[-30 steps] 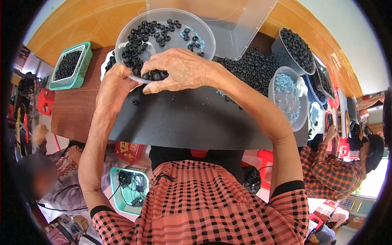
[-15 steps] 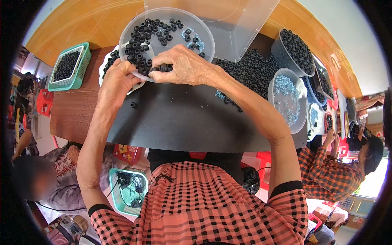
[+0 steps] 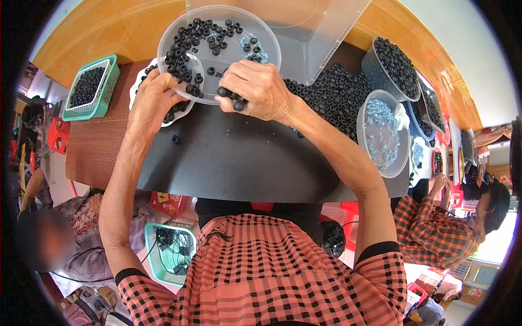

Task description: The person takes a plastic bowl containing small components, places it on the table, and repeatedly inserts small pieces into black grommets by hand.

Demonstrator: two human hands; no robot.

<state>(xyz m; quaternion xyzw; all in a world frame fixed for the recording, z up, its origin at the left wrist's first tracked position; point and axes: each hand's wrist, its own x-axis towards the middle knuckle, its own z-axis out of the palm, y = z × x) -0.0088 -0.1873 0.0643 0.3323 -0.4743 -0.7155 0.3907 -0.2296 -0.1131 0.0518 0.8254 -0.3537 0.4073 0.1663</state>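
Beside the near left rim of a clear round plastic tub (image 3: 236,53), my left hand (image 3: 154,100) has its thumb and fingers closed on the edge. The tub is tilted and holds scattered black round pieces (image 3: 187,41) with holes, plus some tiny bluish bits. My right hand (image 3: 258,89) is curled at the tub's near right edge, gripping several of the black pieces (image 3: 234,99), which show below its fingers. Partly hidden under the tub and my left hand is a white wavy-edged dish (image 3: 133,93) with more black pieces. One loose piece (image 3: 175,139) lies on the table.
A heap of black pieces (image 3: 337,98) covers the table's right side. Near it stand a full bucket (image 3: 394,68) and a tub of bluish bits (image 3: 382,133). A green basket (image 3: 111,92) sits far left. Other people sit on both sides.
My right hand has moved right and slightly down, out of the tub's middle to its near edge, with black pieces in it. The tub has shifted slightly left and up.
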